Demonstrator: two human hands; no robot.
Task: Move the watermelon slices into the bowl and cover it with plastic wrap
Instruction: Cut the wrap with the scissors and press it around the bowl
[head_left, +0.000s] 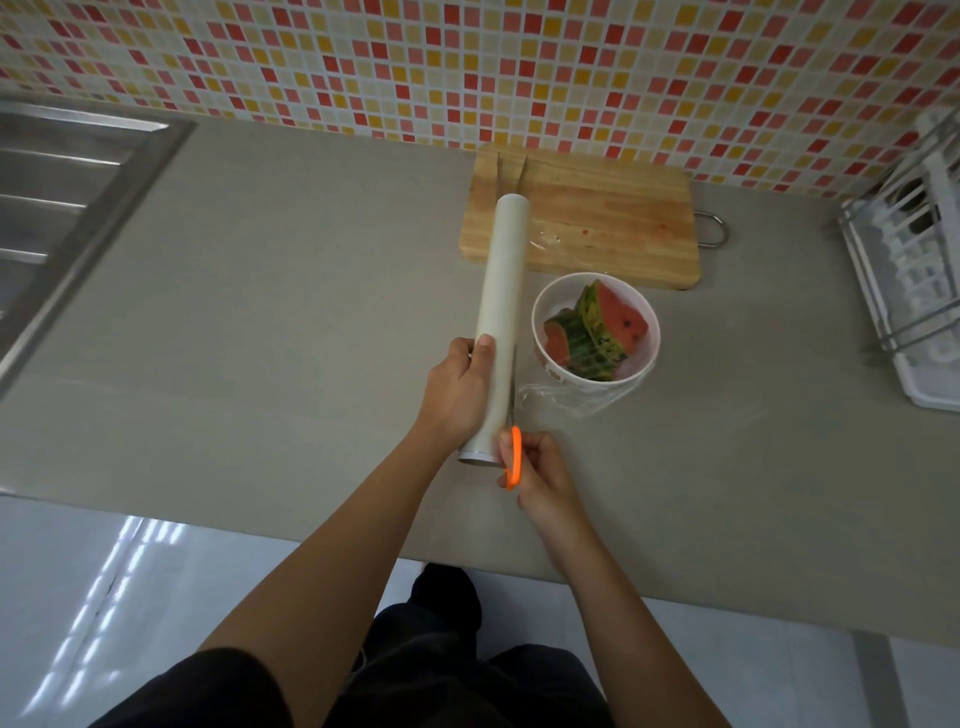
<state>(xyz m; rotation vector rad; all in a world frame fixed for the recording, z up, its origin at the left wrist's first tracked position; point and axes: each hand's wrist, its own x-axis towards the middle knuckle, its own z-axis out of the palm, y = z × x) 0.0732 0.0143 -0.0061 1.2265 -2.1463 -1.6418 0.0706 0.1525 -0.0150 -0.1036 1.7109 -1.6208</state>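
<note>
A white bowl (644, 317) on the grey counter holds several watermelon slices (597, 327) with red flesh and green rind. A sheet of clear plastic wrap (566, 397) lies over the bowl and bunches on the counter at its near side. My left hand (460, 387) grips the long white plastic wrap roll (501, 291), held just left of the bowl and pointing away from me. My right hand (540, 473) holds orange-handled scissors (513, 457), their blades running up along the roll's right side.
A wooden cutting board (613, 218) with a pair of tongs (511, 174) on its far left lies behind the bowl. A steel sink (62, 208) is at the far left. A white dish rack (914, 270) stands at the right edge. The tiled wall runs behind.
</note>
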